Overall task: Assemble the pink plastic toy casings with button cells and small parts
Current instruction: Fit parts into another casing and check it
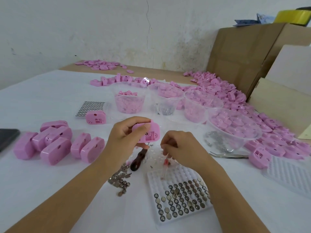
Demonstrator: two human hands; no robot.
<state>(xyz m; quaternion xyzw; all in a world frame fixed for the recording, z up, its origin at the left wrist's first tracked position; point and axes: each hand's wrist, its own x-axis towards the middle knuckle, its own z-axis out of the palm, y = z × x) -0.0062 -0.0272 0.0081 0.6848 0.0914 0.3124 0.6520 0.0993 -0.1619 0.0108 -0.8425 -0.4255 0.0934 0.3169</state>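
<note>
The left hand (124,133) grips a pink casing (146,132) by its edges, open compartment turned towards the camera, just above the desk (42,190). Close at 3 o'clock of it, the right hand (182,148) has its fingers curled down over a thin pink-tipped thing (166,163); whether they pinch it I cannot tell. Under both hands lies a dark-handled screwdriver (137,160). At 6 o'clock sits a white tray (151,179), its near half filled with button cells (180,199). More loose cells (122,183) lie in a heap at 7 o'clock. At 9 o'clock a cluster of closed casings (55,140) lies on the desk, with a dark phone (7,137) beyond at the frame's edge. At 11 o'clock a single casing (95,117) stands beside a sheet of cells (90,107). From 12 to 2 o'clock stand clear tubs (129,98) holding pink and metal parts. A long pile of pink casings (235,98) lies behind them. Tweezers (227,155) lie at 3 o'clock, and cardboard boxes (244,52) stand at 1 o'clock.
</note>
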